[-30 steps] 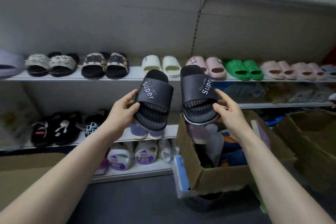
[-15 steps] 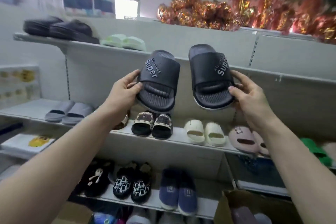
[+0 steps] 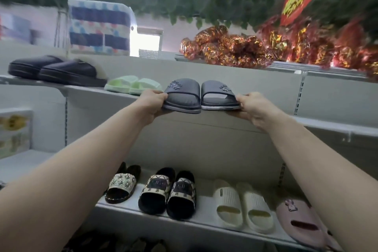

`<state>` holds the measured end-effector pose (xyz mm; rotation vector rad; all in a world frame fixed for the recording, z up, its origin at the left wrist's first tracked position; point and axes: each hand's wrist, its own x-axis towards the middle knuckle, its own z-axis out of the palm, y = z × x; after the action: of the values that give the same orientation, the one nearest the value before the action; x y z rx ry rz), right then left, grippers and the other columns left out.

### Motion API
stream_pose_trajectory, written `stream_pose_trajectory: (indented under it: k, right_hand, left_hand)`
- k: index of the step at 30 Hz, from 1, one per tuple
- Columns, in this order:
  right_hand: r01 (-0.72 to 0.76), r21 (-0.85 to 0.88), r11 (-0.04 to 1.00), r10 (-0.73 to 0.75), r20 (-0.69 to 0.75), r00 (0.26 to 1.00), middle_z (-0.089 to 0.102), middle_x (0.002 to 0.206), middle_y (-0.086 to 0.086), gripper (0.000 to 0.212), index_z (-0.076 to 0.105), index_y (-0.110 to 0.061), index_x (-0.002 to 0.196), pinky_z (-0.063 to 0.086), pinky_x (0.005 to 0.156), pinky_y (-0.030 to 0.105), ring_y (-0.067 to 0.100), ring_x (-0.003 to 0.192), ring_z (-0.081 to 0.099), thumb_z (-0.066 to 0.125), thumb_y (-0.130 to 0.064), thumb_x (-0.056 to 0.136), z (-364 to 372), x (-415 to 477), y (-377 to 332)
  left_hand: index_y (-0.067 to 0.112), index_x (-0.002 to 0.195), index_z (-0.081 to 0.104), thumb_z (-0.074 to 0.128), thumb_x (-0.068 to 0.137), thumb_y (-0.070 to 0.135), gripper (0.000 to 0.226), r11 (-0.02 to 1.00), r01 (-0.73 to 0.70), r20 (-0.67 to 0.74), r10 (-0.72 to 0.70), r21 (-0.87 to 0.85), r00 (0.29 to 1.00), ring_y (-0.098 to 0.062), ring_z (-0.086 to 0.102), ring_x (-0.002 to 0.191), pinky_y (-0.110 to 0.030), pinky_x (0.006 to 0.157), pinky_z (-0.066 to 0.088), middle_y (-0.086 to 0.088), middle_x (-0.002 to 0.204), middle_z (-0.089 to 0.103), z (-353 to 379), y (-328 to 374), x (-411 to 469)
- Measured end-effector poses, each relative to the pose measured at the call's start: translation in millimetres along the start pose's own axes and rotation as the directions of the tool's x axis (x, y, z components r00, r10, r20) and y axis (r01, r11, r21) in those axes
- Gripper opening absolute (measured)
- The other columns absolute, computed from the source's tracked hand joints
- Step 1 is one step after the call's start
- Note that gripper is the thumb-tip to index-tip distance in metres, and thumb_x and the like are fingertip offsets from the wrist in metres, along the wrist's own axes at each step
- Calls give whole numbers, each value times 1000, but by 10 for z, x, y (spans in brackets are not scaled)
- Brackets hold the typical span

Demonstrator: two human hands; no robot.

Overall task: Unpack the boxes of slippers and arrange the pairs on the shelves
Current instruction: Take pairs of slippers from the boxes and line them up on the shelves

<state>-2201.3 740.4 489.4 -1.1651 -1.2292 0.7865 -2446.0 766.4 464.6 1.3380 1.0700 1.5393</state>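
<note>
Two dark slides with white "Super" lettering lie side by side on the front edge of the upper shelf (image 3: 327,127), heels toward me. My left hand (image 3: 152,104) grips the heel of the left slide (image 3: 182,96). My right hand (image 3: 255,108) grips the outer heel edge of the right slide (image 3: 219,96), fingers under the shelf lip. The two slides touch each other at their inner sides.
A light green pair (image 3: 133,87) and a dark clog pair (image 3: 55,69) sit left on the same shelf. The shelf below carries a beaded pair (image 3: 122,185), a patterned black pair (image 3: 169,192), a cream pair (image 3: 243,206) and a pink pair (image 3: 302,221). Foil-wrapped packs (image 3: 245,49) top the unit.
Both hands lifted the dark slides from chest height up to the upper shelf and laid them flat, side by side. My view tilted upward and left, away from the cardboard box.
</note>
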Motion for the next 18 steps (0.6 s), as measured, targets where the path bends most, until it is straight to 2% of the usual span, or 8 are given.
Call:
stream_pose_trajectory:
  k: [2,4,5,8,10,12,15,18]
  right_hand:
    - [36,-369,929,-29,25,999,53,128,21,39,50,-2,120,59,79,44,28,92,60,42,-36,103,4,94,20]
    - [147,-754,641,-154,61,986,55,132,15,62,45,-13,136,45,100,43,33,113,55,33,-60,98,-8,98,86]
    - [218,-818,532,-240,101,966,53,137,14,69,41,-18,142,39,105,42,34,122,50,30,-66,94,2,64,139]
    - [390,-782,485,-360,228,905,36,148,10,78,27,-31,151,30,113,42,30,136,36,35,-75,87,73,-50,275]
    - [432,-770,470,-375,270,887,24,154,7,79,22,-38,152,28,115,41,28,141,30,35,-77,84,121,-11,339]
    - [433,-785,444,-369,280,886,18,157,7,75,22,-39,152,26,115,41,30,143,27,34,-75,87,146,104,370]
    - [403,-814,419,-356,261,897,21,158,11,70,25,-36,152,26,115,40,31,143,28,32,-70,92,143,337,400]
    - [385,-839,384,-332,264,906,24,157,13,67,25,-35,152,27,115,42,33,142,30,31,-68,94,139,549,438]
  left_hand:
    - [6,81,62,46,100,13,27,988,-77,-55,85,136,995,-27,64,79,-36,63,61,-22,94,62,20,-35,219]
    - [12,68,59,45,98,27,37,905,-138,-114,199,403,973,-36,67,85,-47,76,59,-26,91,67,25,-51,440]
    - [12,66,56,42,98,31,40,823,-145,-121,250,549,961,-37,66,86,-44,79,56,-25,89,67,43,-41,485]
    - [10,74,54,35,102,29,39,618,-168,-101,377,768,921,-39,57,90,-36,70,40,-24,95,64,179,-15,539]
    - [7,88,62,35,103,27,37,562,-198,-100,455,803,885,-41,56,97,-37,72,35,-23,102,65,248,-44,565]
    - [9,109,66,37,103,27,35,541,-347,-75,611,766,788,-37,56,105,-39,83,40,-18,112,66,284,-133,558]
    - [18,127,61,41,99,39,40,315,-577,170,754,754,635,-27,50,119,-39,103,38,-7,128,59,380,-305,405]
    - [27,129,57,35,96,51,46,65,-610,407,689,790,600,-25,48,121,-42,103,39,-1,133,54,400,-478,449]
